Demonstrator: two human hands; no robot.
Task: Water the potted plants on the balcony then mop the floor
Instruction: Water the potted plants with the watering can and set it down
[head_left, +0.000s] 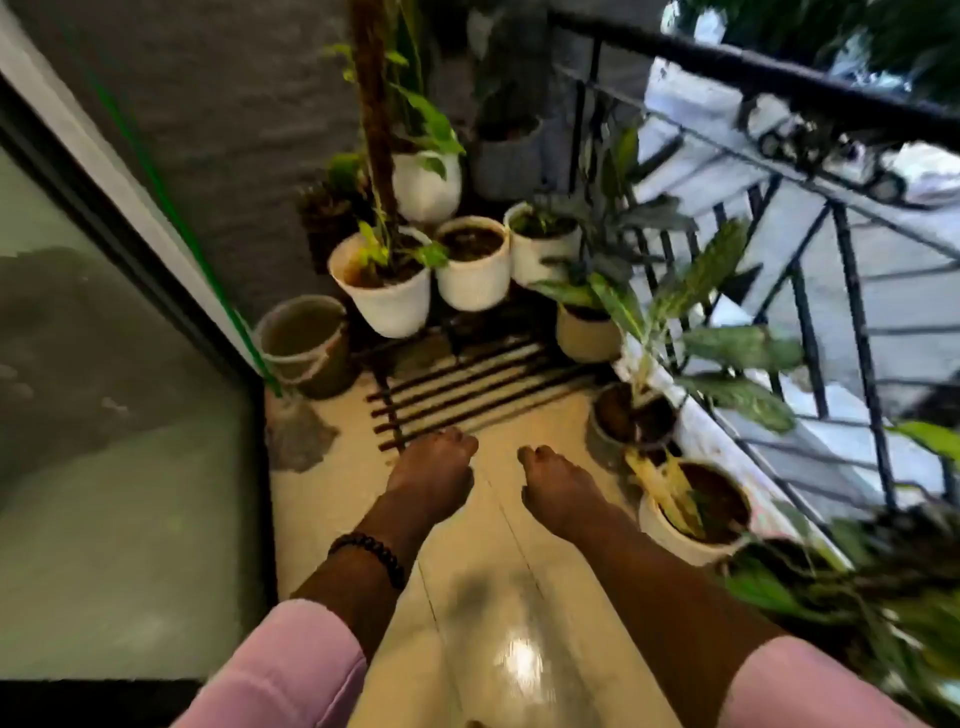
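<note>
Potted plants (470, 260) clustered at twelve o'clock beyond both hands; left hand (434, 470) nearer, right hand (558, 491) alongside, both loosely curled, holding nothing.

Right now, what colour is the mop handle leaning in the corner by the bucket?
Green. The mop handle runs diagonally down the wall to the bucket; seen in the head view.

A black iron railing (810, 171) is running along my right, a glass door (104, 415) is standing at my left, and a grey wall (234, 104) is rising ahead.
</note>
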